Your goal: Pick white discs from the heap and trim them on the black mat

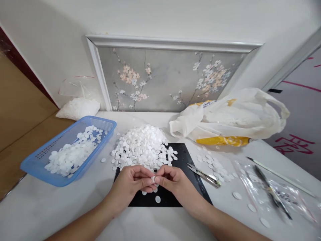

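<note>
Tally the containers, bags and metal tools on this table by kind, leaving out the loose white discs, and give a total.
Blue plastic basket: 1
Bags: 2, a white and yellow plastic bag and a clear bag of discs
Tweezers: 1
Black mat: 1
Total: 5

Both hands, left hand and right hand, pinch one small white disc.

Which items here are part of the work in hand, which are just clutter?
In use: left hand, right hand, small white disc pinched between them, disc pile, black mat, blue basket.
Lying about: tweezers, plastic bag, clear packets, framed picture.
</note>
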Tool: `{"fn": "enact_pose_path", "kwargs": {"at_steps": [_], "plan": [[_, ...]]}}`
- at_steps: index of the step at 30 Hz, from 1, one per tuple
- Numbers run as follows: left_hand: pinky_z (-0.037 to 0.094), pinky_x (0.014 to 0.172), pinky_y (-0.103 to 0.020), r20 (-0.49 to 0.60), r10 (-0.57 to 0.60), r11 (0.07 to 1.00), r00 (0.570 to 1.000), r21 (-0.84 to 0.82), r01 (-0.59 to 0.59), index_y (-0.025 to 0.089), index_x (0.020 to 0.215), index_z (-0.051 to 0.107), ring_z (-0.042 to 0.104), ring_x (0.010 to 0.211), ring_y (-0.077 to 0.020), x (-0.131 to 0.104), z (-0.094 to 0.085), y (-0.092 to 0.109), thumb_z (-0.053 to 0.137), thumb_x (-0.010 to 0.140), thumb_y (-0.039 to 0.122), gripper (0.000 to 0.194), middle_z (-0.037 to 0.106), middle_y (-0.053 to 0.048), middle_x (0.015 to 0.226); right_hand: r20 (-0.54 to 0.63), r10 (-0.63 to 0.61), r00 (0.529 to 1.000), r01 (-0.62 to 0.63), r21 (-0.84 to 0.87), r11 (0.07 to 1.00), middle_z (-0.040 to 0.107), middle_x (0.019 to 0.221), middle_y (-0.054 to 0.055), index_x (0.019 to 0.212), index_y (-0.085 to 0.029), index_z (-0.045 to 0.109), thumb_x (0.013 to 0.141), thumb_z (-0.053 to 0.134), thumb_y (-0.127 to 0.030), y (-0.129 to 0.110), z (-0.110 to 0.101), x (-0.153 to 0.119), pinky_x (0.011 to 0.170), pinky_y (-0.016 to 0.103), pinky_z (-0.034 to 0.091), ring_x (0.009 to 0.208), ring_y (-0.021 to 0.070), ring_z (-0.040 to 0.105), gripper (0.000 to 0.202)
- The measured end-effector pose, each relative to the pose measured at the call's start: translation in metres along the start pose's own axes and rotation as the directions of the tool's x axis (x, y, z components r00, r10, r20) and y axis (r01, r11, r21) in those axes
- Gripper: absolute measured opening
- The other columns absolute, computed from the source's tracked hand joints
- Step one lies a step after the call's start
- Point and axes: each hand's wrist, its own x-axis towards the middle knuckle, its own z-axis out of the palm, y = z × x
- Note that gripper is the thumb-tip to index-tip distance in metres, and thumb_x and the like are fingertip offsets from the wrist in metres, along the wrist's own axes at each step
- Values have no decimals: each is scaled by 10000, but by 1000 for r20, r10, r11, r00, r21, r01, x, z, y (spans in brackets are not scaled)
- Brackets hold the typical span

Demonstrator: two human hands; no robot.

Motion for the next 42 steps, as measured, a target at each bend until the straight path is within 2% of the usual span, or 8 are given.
{"fn": "enact_pose_path", "kwargs": {"at_steps": [6,13,18,23,30,34,37,42], "plan": [[533,667,-273,-6,5,1000,1000,-18,-5,140,827,690,681,693,-173,-3,0,3,775,680,372,287,710,-38,708,-6,37,999,-36,169,985,432,525,-62,650,-182,534,742,695,-441,2,-1,0,487,226,238,489,81,323,319],[488,677,-261,-41,-41,998,998,35,42,138,841,701,642,685,-155,-3,-2,5,749,695,370,278,693,-41,694,-15,93,996,-80,392,916,613,754,20,749,-217,502,670,670,-290,-9,-15,3,530,239,353,615,135,493,199],[356,527,-204,-32,-28,1000,999,-15,28,167,711,577,498,577,-91,-4,-7,13,614,804,434,285,570,5,689,66,-6,998,15,-132,991,554,687,8,716,-199,631,774,594,-312,-10,-25,4,550,259,348,607,141,472,132],[262,492,-216,-17,22,960,1000,280,-16,194,747,561,374,519,-97,-7,-12,18,474,867,499,339,419,59,585,194,-137,971,228,-594,771,559,730,-8,773,-249,700,804,574,-142,-4,-19,2,561,245,362,599,130,498,168],[347,637,-259,139,213,540,967,808,-235,236,846,661,526,719,-165,-8,-9,4,483,856,227,178,597,5,771,57,-105,993,116,-675,728,487,585,-52,695,-227,635,702,680,-108,-3,-14,4,515,240,311,541,123,441,127],[348,635,-257,124,186,453,975,869,-198,238,823,639,541,734,-167,-8,-6,1,515,821,166,143,582,7,809,61,-74,995,95,-521,848,439,565,-65,663,-207,542,719,631,-152,-4,-19,3,496,227,281,525,102,391,119],[338,608,-244,143,192,470,971,855,-219,225,745,614,533,695,-146,-8,-5,3,506,816,142,154,570,15,799,91,10,996,3,-142,990,525,602,-53,699,-209,435,739,569,-201,-6,-22,3,474,213,274,510,88,406,139],[303,539,-237,82,149,725,985,669,-165,206,765,590,469,559,-124,-6,-7,8,537,830,269,105,612,20,652,169,118,979,-148,176,973,575,569,-35,740,-203,464,691,535,-191,-9,-25,6,427,208,203,456,76,409,87]]}}
